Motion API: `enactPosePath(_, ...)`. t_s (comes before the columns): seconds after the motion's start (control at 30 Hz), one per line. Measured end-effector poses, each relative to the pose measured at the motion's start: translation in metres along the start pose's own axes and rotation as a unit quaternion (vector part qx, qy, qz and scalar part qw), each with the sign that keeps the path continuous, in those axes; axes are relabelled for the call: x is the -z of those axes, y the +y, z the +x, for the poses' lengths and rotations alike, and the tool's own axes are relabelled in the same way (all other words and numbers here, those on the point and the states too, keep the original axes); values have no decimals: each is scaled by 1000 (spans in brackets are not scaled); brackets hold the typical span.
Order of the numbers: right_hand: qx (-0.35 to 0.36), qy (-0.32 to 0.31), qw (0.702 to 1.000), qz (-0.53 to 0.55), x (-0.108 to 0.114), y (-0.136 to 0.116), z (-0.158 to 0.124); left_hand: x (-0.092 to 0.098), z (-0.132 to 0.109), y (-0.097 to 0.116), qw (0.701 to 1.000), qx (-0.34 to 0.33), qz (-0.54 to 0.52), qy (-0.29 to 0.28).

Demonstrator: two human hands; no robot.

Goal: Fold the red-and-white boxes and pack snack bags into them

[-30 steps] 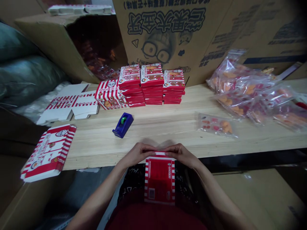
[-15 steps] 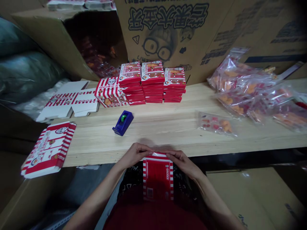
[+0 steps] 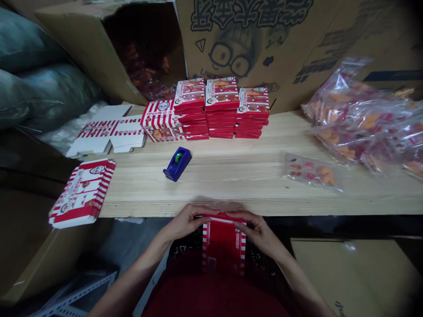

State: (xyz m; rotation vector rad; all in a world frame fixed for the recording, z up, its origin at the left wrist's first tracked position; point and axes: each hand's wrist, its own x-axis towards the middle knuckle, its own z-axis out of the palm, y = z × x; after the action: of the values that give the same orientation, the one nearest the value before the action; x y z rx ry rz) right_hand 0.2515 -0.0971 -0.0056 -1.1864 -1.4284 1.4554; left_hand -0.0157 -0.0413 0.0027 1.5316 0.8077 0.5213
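Observation:
A flat red box with red-and-white striped edges (image 3: 224,246) stands upright over my lap, just below the front edge of the wooden table (image 3: 231,185). My left hand (image 3: 185,222) pinches the box's top left corner. My right hand (image 3: 256,229) grips its top right corner with the fingers curled over the top flap. Both hands are closed on the box.
Three stacks of filled red boxes (image 3: 221,108) stand at the back of the table, with a striped box (image 3: 161,125) leaning beside them. A blue tape dispenser (image 3: 177,164) sits left of centre. Flat unfolded boxes (image 3: 82,193) lie at the left. Clear bags of snacks (image 3: 360,119) pile up at the right, one bag (image 3: 312,171) lying apart.
The box and both hands have dropped slightly lower, toward my lap. My view has shifted a little, so the table's things appear further right.

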Motion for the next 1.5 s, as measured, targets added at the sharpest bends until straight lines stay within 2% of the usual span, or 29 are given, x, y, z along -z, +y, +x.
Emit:
enactPosePath(0.07, -4, 25, 1000, 19, -7, 3, 6, -3, 2, -4, 1000, 4, -15, 15)
enactPosePath(0.17, -3, 52, 998, 40, -15, 6, 15, -3, 4, 2, 1000, 6, -16, 13)
enactPosePath(0.23, -6, 66, 997, 47, -14, 5, 19, 5, 6, 10, 1000, 7, -6, 3)
enactPosePath(0.27, -4, 77, 996, 45, -12, 2, 20, 12, 8, 14, 1000, 3, 1, 15)
enactPosePath(0.3, 4, 89, 995, 36, -7, -2, 20, 23, 9, 16, 998, -6, 13, 54)
enactPosePath(0.33, 20, 105, 994, 22, -2, -9, 20, 36, 12, 16, 992, -14, 29, 123)
enactPosePath(0.37, 43, 126, 991, 6, 4, -17, 20, 50, 14, 14, 975, -14, 52, 216)
enactPosePath(0.43, 104, 183, 977, -34, 15, -36, 21, 83, 20, 4, 909, 14, 100, 403)
enactPosePath(0.47, 139, 216, 965, -52, 19, -45, 23, 98, 23, -3, 877, 46, 115, 464)
enactPosePath(0.53, 201, 273, 938, -79, 20, -59, 29, 122, 28, -17, 854, 86, 111, 502)
enactPosePath(0.6, 244, 296, 918, -97, 14, -64, 39, 135, 33, -28, 858, 100, 84, 496)
enactPosePath(0.67, 265, 288, 914, -107, 5, -60, 48, 139, 39, -33, 866, 101, 51, 488)
enactPosePath(0.8, 269, 260, 920, -121, -5, -47, 59, 140, 45, -30, 871, 81, -17, 484)
enactPosePath(0.93, 273, 252, 919, -137, -4, -45, 59, 140, 41, -27, 865, 50, -64, 496)
enactPosePath(1.1, 273, 249, 917, -153, -3, -45, 59, 124, 23, -47, 852, 22, -83, 517)
enactPosePath(1.27, 286, 258, 908, -165, -4, -47, 60, 110, 5, -64, 823, 13, -35, 567)
enactPosePath(1.33, 292, 268, 901, -175, -6, -51, 60, 105, 3, -58, 804, 14, -16, 594)
enactPosePath(1.4, 293, 273, 897, -185, -8, -55, 60, 91, 4, -42, 796, 5, -6, 606)
enactPosePath(1.43, 293, 275, 897, -186, -10, -57, 60, 80, 7, -29, 800, -3, -4, 600)
enactPosePath(1.5, 295, 281, 895, -180, -15, -60, 59, 47, 15, 3, 827, -27, -15, 562)
